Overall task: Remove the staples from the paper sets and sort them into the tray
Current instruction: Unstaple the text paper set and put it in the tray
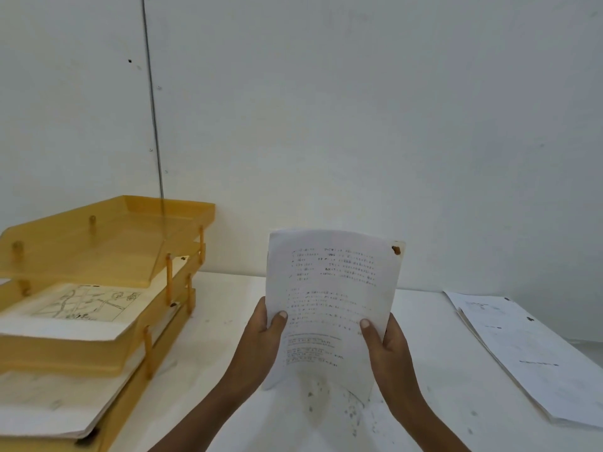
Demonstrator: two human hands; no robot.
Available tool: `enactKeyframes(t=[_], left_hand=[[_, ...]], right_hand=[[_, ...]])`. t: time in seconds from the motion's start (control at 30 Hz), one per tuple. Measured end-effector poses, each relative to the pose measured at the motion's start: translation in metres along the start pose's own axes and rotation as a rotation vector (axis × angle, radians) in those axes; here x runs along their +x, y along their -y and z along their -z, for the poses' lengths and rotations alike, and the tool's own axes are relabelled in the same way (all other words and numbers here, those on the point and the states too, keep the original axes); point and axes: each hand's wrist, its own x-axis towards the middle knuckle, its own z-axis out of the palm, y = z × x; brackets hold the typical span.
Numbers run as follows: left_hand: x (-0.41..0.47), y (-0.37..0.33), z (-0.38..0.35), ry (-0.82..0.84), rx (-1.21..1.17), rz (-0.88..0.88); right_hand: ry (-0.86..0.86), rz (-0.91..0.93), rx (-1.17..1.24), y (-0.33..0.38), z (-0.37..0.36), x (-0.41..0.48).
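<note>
Both hands clasp one white printed paper set [329, 288] upright at the centre: our left hand [261, 340] pinches its lower left edge and our right hand [388, 350] its lower right, thumbs in front. At one o'clock a rusty brown staple [396, 250] sits in its corner, so we judge this set not yet unstapled. At nine o'clock the three-tier amber plastic tray [107, 230] already holds sheets in its two lower tiers. At three o'clock more white sheets [522, 347] wait on the speckled white table [222, 321], which stands against a plain white wall [359, 125].
</note>
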Motion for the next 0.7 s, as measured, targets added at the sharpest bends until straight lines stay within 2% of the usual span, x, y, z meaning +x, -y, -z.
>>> enactKeyframes(t=[0.23, 0.37, 0.53, 0.7], left_hand=[[0.006, -0.005, 0.011, 0.039, -0.011, 0.006], [0.028, -0.045, 0.020, -0.016, -0.098, -0.114], [0.059, -0.103, 0.025, 0.051, -0.040, -0.340], [0.072, -0.103, 0.029, 0.129, 0.046, -0.329]], right_hand=[[0.019, -0.011, -0.026, -0.007, 0.006, 0.009], [0.044, -0.020, -0.041, -0.009, 0.009, 0.012], [0.057, -0.037, -0.040, -0.007, 0.009, 0.015], [0.041, -0.070, -0.011, -0.008, 0.009, 0.016]])
